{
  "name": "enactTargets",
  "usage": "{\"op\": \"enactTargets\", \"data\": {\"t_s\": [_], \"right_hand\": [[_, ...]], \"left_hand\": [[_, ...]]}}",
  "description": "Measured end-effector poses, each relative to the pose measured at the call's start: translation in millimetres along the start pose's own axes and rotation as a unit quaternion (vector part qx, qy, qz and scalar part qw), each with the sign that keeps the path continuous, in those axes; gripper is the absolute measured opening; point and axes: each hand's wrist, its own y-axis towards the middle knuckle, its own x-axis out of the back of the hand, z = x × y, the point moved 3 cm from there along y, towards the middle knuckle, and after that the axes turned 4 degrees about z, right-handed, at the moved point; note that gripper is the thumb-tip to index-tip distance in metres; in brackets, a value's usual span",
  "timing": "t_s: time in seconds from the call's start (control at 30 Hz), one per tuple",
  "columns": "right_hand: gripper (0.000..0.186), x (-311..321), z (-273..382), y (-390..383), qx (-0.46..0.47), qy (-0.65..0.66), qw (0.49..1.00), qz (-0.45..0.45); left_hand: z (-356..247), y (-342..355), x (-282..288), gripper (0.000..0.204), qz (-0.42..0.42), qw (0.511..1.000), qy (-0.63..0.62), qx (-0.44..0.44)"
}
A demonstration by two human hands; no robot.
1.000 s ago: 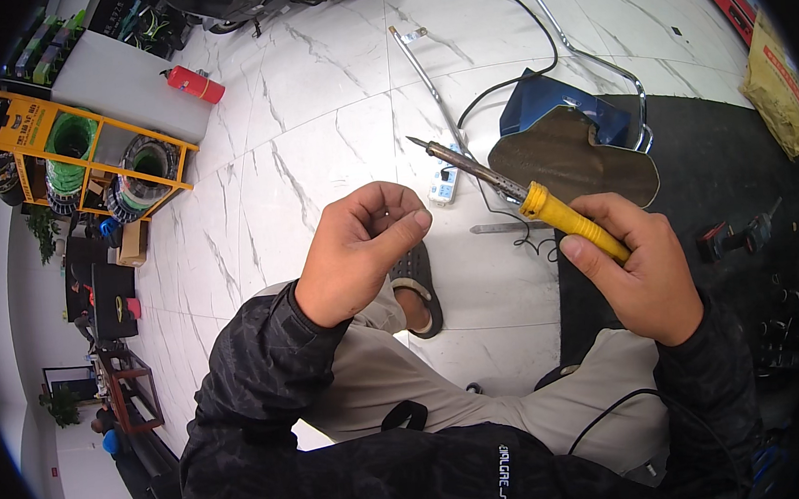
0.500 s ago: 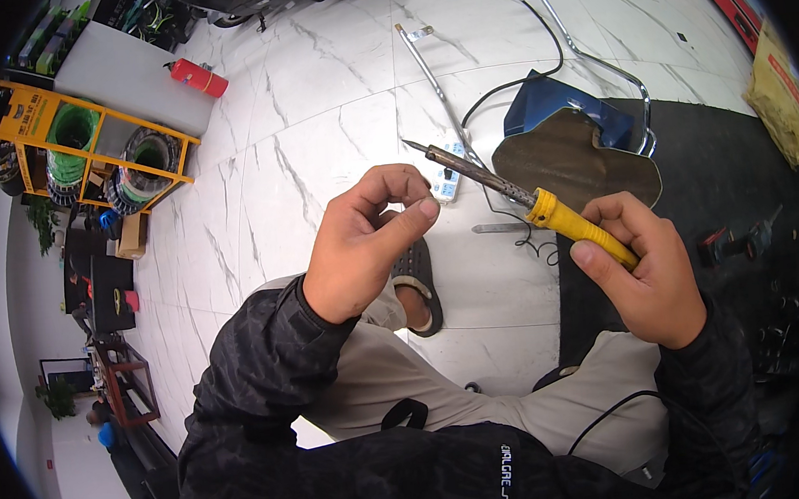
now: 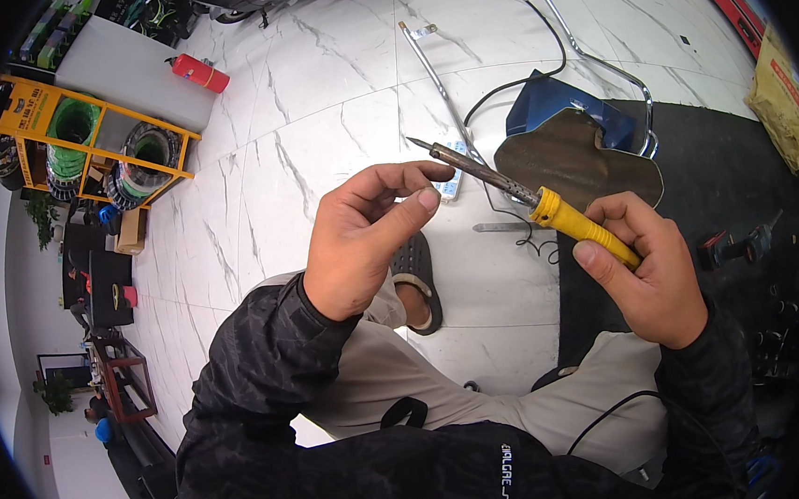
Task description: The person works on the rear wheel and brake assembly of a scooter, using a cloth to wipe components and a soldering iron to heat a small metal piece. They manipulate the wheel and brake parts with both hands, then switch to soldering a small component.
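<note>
A soldering iron [image 3: 578,226] with a yellow handle and a dark, worn metal barrel is gripped by the handle in my right hand [image 3: 650,272]. Its pointed tip slants up and to the left. Close to the barrel is my left hand [image 3: 370,233], its index finger stretched toward the iron and its thumb a little apart. Nothing can be made out between those fingers. Behind the barrel, on the floor, lies a white and blue power strip [image 3: 451,182], partly hidden.
Bent metal tubes [image 3: 433,73], a blue piece [image 3: 538,98] and a brown curved panel [image 3: 580,155] lie ahead on the marble floor and black mat [image 3: 694,170]. A drill-like tool [image 3: 732,247] rests at right. A yellow rack [image 3: 95,142] of tyres and a fire extinguisher [image 3: 198,73] stand at left.
My left index finger has straightened toward the iron's barrel and parted from the thumb. The right hand and the iron have barely moved.
</note>
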Motion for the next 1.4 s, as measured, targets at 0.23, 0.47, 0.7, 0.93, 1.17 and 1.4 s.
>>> {"op": "enactTargets", "data": {"t_s": [0.23,0.47,0.7,0.93,1.17,1.4], "right_hand": [[0.033,2.5,2.0,0.2,0.002,-0.018,1.000,0.011],[0.032,3.4,1.4,-0.4,-0.005,-0.028,1.000,0.011],[0.032,3.8,2.5,-0.7,0.011,-0.020,1.000,0.008],[0.033,3.9,1.4,-0.2,0.010,-0.019,1.000,0.002],[0.034,3.7,0.8,-1.1,0.002,-0.028,1.000,-0.002],[0.032,3.8,2.4,-0.9,0.005,-0.023,1.000,0.004]], "left_hand": [[1.6,-0.3,1.9,0.025,-0.034,0.999,-0.003,0.033],[2.0,0.3,1.3,0.021,-0.042,0.999,0.004,0.034],[2.7,0.9,0.4,0.019,-0.040,0.998,0.010,0.044],[2.3,1.0,0.1,0.019,-0.044,0.998,0.017,0.040],[2.6,0.7,0.1,0.020,-0.043,0.998,0.016,0.045],[1.4,1.2,1.0,0.021,-0.051,0.998,0.021,0.025]]}}
